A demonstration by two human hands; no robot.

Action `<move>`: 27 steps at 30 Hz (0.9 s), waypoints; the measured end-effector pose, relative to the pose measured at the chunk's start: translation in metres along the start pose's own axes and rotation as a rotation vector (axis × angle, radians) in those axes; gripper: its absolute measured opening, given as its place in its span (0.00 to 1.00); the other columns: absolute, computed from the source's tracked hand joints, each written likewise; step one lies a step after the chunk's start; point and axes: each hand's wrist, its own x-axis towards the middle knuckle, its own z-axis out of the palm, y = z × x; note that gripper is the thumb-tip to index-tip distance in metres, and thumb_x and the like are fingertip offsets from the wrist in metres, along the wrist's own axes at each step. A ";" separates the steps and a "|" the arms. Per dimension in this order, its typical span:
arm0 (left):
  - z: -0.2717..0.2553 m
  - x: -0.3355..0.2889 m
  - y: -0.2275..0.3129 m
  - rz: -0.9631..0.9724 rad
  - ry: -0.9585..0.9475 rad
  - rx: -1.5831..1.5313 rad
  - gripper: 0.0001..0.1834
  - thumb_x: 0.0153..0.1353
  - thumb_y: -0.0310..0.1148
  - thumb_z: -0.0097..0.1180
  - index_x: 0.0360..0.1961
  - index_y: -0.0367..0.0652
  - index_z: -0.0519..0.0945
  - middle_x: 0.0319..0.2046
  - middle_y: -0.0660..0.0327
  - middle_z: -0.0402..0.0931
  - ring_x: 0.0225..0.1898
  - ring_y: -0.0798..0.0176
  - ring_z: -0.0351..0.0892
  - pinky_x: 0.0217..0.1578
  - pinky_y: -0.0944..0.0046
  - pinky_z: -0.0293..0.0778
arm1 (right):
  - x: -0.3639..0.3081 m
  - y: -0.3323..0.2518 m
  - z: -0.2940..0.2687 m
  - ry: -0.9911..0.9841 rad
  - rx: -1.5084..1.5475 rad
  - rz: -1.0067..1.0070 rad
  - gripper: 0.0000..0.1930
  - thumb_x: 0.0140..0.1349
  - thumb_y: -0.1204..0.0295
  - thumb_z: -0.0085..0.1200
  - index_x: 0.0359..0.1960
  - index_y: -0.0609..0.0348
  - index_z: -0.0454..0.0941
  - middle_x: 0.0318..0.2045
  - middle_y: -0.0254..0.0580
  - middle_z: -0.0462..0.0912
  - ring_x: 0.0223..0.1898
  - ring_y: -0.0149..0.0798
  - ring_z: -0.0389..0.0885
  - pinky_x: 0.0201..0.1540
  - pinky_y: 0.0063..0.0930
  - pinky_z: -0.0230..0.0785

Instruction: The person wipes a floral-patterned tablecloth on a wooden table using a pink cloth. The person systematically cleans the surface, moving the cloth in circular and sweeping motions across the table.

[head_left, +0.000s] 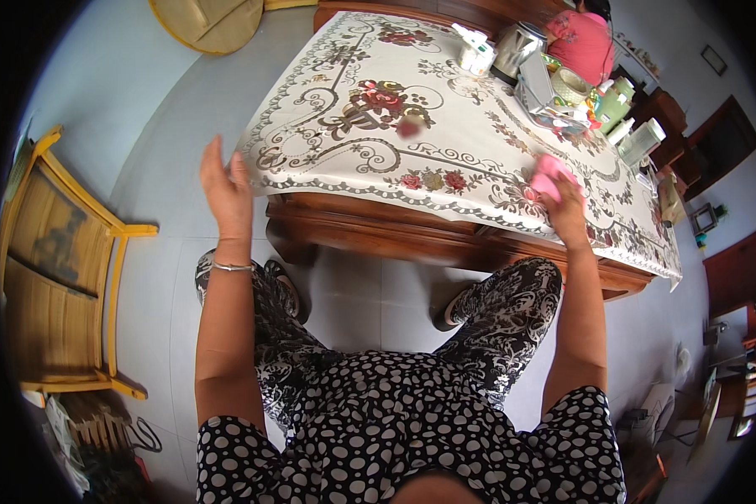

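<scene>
My right hand (568, 212) presses a pink cloth (553, 174) onto the flowered tablecloth (328, 101), near the table's front edge on the right. Its fingers are bent over the cloth. Off the table's front left corner, my left hand (227, 189) is raised with fingers stretched and thumb apart, holding nothing. Whether it touches the tablecloth's edge I cannot tell. A small dark red blurred spot (409, 127) shows over the middle of the tablecloth; its kind is unclear.
Toward the back right of the table stand a white bottle (476, 57), a metal kettle (518, 50), a basket (570, 85) and a green container (615, 105). A person in a pink shirt (581, 46) is beyond them. A wooden chair (59, 277) stands at left.
</scene>
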 end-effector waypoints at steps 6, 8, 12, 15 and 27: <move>-0.026 -0.023 0.078 0.368 -0.691 -0.302 0.16 0.55 0.30 0.53 0.46 0.44 0.74 0.46 0.55 0.73 0.51 0.52 0.70 0.50 0.59 0.67 | -0.030 0.090 -0.016 -0.020 -0.260 0.269 0.23 0.57 0.57 0.51 0.53 0.50 0.70 0.57 0.47 0.67 0.57 0.52 0.63 0.61 0.42 0.52; -0.025 -0.029 0.096 0.595 -0.911 -0.294 0.14 0.53 0.35 0.56 0.41 0.45 0.76 0.43 0.60 0.74 0.51 0.56 0.70 0.50 0.56 0.67 | -0.024 0.074 -0.016 -0.076 -0.337 0.388 0.23 0.57 0.57 0.49 0.53 0.50 0.69 0.57 0.47 0.66 0.57 0.53 0.63 0.61 0.43 0.51; -0.019 -0.046 0.125 0.801 -0.966 -0.384 0.15 0.49 0.37 0.58 0.39 0.47 0.74 0.40 0.63 0.73 0.52 0.61 0.68 0.51 0.58 0.63 | -0.003 0.042 -0.005 -0.102 -0.314 0.372 0.23 0.58 0.57 0.49 0.54 0.51 0.69 0.58 0.50 0.65 0.59 0.53 0.61 0.62 0.42 0.50; -0.005 -0.057 0.122 0.783 -1.246 -0.427 0.12 0.52 0.40 0.55 0.35 0.46 0.75 0.39 0.61 0.74 0.49 0.60 0.69 0.48 0.58 0.64 | 0.021 -0.008 0.007 -0.119 -0.234 0.244 0.23 0.58 0.58 0.49 0.54 0.51 0.69 0.58 0.50 0.64 0.59 0.53 0.61 0.62 0.42 0.49; 0.053 -0.108 0.054 0.598 -1.605 -0.122 0.14 0.52 0.43 0.57 0.33 0.44 0.78 0.35 0.58 0.77 0.41 0.56 0.76 0.42 0.55 0.69 | 0.107 -0.241 0.075 -0.194 0.242 -0.326 0.24 0.54 0.70 0.55 0.54 0.54 0.69 0.59 0.46 0.63 0.59 0.49 0.61 0.63 0.36 0.49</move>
